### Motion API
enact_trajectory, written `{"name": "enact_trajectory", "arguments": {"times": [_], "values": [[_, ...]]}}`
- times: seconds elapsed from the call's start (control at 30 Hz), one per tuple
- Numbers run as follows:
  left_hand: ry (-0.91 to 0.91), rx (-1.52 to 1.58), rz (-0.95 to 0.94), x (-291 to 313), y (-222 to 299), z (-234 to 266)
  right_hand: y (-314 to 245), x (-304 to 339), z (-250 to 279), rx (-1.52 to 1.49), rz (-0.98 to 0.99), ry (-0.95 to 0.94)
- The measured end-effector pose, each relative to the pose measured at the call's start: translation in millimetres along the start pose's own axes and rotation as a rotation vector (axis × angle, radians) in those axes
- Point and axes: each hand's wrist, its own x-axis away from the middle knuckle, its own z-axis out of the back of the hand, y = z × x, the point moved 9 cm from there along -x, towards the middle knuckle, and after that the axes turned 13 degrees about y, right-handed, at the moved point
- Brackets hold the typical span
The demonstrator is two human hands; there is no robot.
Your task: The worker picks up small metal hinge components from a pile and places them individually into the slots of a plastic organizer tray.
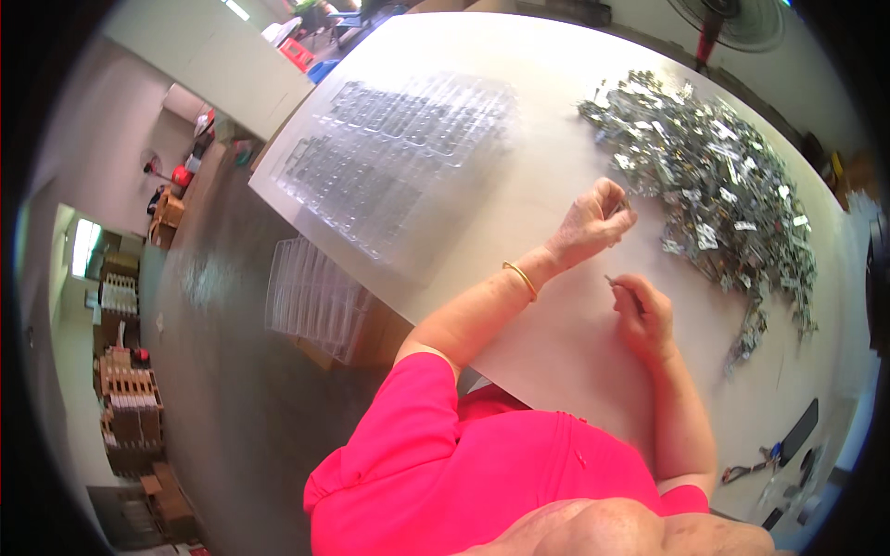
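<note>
Head view, right hand [646,315]: over the white bench [556,343] toward its near edge, curled nearly closed, pinching a small metal piece [609,279] protruding past the fingertips.
Left hand [589,222]: farther in from the near edge, drawn into a pinch on a small dark piece [625,206] — mostly hidden; gold bangle [521,280] around the wrist.
Tools [772,454]: lying near the right end of the bench.
Tray stack [311,287]: clear plastic, below bench level, beside the near edge toward the left corner.
Metal parts [714,176]: heaped loose along the far edge toward the right, just beyond both hands.
Clear trays [399,157]: laid out near the left edge, in rows of compartments — partly washed out by glare.
Fan [742,18]: past the far edge.
</note>
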Motion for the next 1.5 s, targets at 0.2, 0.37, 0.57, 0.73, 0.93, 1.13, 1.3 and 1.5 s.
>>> {"name": "enact_trajectory", "arguments": {"times": [0.2, 0.37, 0.57, 0.73, 0.93, 1.13, 1.3, 1.5], "values": [[0.046, 0.028, 0.023, -4.1, -22.8, 13.1, 24.4, -6.8, 1.6, -0.103, -0.263, 0.04], [0.129, -0.024, 0.024, -8.5, -25.7, 33.1, 14.2, -52.1, -9.1, -0.149, -0.363, 0.069], [0.109, 0.098, 0.095, -9.9, -26.7, 28.7, 45.3, -70.4, -17.3, -0.382, -0.375, 0.307], [0.161, -0.037, -0.01, -10.7, -24.3, 31.9, 57.5, -65.6, -12.1, -0.326, -0.401, 0.289], [0.237, -0.253, -0.189, -9.2, -15.8, 32.6, 56.8, -66.4, -10.0, -0.31, -0.434, 0.276], [0.253, -0.36, -0.283, -7.5, -5.5, 35.2, 54.7, -66.6, -9.9, -0.29, -0.419, 0.279], [0.277, -0.469, -0.464, -3.4, 9.3, 34.6, 57.0, -65.3, -10.6, -0.248, -0.405, 0.265], [0.231, -0.647, -0.694, 2.9, 20.6, 29.1, 53.9, -65.5, -11.7, -0.253, -0.393, 0.28]]}}
